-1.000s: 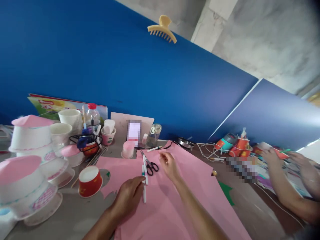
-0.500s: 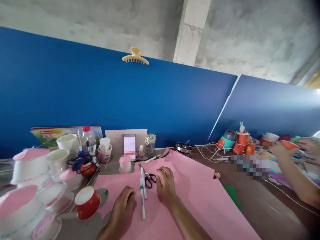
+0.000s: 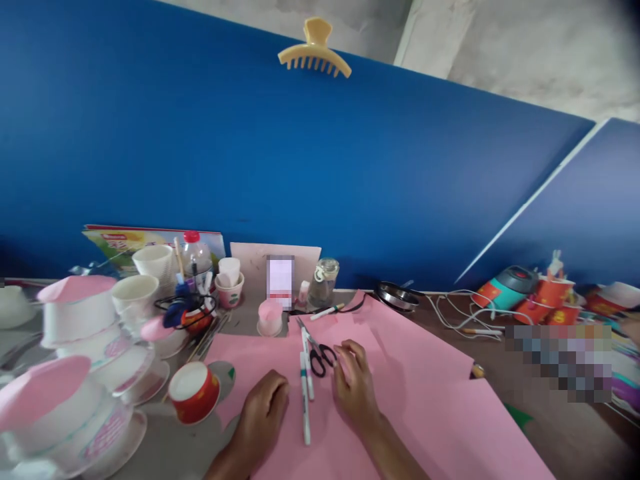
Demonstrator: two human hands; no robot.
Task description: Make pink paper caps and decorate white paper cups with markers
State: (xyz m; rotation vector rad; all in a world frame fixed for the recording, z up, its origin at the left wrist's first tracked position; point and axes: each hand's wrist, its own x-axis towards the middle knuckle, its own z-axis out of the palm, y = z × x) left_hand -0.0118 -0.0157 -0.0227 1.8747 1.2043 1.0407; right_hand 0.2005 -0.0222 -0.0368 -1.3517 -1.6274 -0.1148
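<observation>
Over pink paper [image 3: 420, 407], left hand [image 3: 266, 405] is loosely fisted, right hand [image 3: 357, 393] half spread beside scissors [image 3: 315, 346].

1. Two bare hands: one left hand [image 3: 263, 405], one right hand [image 3: 355, 387].
2. Three white pens [image 3: 305, 408], two of them side by side.
3. One pair of scissors [image 3: 319, 350].
4. Pink paper [image 3: 430, 413] in overlapping sheets, number unclear.
5. Four pink-topped paper models [image 3: 80, 313]: two large, two small.
6. One red paper bowl [image 3: 196, 403] near the left hand; more red cups [image 3: 553, 293] far right, too blurred to count.
7. One glass jar [image 3: 324, 283], one red-capped bottle [image 3: 196, 255].
8. One yellow claw clip [image 3: 316, 52].
9. One lit screen [image 3: 281, 279], pixelated.
10. Two green scraps [image 3: 519, 417].
11. One silvery ring [image 3: 396, 301].
</observation>
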